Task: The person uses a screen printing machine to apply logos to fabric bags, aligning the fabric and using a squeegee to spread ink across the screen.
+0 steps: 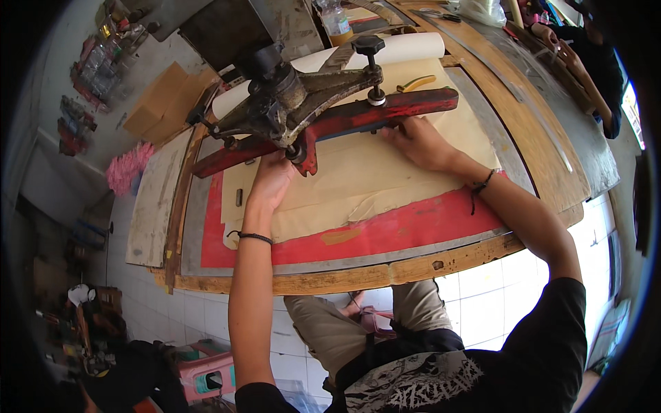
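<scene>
A red-painted bar (413,102) crosses the table, carried by a worn metal clamp frame (330,86) with black knobs. Beneath it lies a tan sheet (330,175) on a red sheet (441,219). My left hand (273,180) reaches up to the left part of the bar, palm partly turned up; its fingertips are hidden behind the metalwork. Below the bar's right part, my right hand (423,144) is closed, fingers curled against the lower edge, and what they hold is hidden. A small dark metal block (239,197) lies left of my left hand.
A yellow-handled tool (416,83) lies beyond the bar, before a white roll (406,48). A bottle (335,22) stands at the back. Wooden strips edge the table. A cardboard box (165,103) sits far left; another person (592,65) is at far right.
</scene>
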### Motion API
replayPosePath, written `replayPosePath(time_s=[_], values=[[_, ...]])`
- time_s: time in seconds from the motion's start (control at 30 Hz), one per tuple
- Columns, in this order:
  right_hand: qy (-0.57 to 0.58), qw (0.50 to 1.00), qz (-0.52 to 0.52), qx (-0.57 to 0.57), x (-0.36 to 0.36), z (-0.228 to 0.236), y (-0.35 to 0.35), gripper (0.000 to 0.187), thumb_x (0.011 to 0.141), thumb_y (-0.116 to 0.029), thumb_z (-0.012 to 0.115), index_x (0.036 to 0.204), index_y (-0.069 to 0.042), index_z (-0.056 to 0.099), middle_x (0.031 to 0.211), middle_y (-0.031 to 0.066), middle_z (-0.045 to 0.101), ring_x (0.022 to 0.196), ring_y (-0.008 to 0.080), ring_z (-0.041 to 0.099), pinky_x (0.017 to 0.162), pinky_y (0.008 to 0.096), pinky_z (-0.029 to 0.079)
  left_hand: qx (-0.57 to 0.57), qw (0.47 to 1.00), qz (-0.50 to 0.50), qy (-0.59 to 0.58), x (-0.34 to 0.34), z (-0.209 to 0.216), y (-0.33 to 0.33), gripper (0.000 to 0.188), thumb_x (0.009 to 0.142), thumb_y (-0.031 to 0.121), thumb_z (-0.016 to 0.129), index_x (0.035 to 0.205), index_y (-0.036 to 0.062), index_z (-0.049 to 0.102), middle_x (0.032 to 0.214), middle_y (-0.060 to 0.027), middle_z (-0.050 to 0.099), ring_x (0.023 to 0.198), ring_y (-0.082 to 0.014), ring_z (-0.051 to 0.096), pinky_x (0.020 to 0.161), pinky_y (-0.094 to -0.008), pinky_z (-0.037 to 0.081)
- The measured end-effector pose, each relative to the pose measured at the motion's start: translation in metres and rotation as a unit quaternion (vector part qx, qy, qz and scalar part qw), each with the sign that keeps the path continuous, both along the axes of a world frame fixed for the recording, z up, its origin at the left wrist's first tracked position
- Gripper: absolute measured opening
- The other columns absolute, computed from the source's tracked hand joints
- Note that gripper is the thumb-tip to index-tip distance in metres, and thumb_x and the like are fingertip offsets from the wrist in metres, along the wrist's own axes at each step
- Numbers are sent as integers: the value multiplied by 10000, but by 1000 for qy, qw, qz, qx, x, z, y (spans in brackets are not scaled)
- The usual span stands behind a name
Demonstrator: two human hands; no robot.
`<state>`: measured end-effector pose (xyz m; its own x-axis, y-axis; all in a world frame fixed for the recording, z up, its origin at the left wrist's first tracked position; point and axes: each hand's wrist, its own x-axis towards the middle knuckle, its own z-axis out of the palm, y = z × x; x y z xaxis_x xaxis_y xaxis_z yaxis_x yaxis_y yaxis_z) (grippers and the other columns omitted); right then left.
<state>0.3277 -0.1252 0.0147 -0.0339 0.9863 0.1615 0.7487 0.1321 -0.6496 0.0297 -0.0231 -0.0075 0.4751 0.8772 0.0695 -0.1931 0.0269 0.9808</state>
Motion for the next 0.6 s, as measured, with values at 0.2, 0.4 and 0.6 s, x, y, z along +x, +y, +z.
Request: replayPosePath(time_s=[0.2, 0.4, 0.6], values=[[-86, 978, 39, 187, 8, -17, 5, 307, 948, -285, 535, 1011, 3, 619, 1075, 205, 619, 990, 348, 587, 904, 421, 424, 7, 1000, 11, -25, 7, 4, -3, 432, 857, -156, 398, 1283, -105, 437, 1279, -180, 535, 1156, -288, 558, 1041, -400, 442], [191, 979, 61, 37, -4, -3, -3, 313, 983, -232, 510, 1111, 42, 589, 1025, 91, 661, 909, 131, 587, 784, 302, 469, -57, 998, 7, -14, 0, 3, 3, 399, 889, -100, 446, 1288, -98, 449, 1274, -174, 540, 1179, -281, 543, 1056, -396, 428], [246, 959, 87, -114, -7, 23, -15, 310, 982, -165, 501, 1228, 22, 525, 1178, 123, 614, 1028, 153, 587, 857, 287, 480, -32, 999, 1, 8, 8, 17, -11, 214, 925, -5, 555, 1134, -34, 586, 1133, -75, 617, 1042, -151, 591, 959, -306, 458]])
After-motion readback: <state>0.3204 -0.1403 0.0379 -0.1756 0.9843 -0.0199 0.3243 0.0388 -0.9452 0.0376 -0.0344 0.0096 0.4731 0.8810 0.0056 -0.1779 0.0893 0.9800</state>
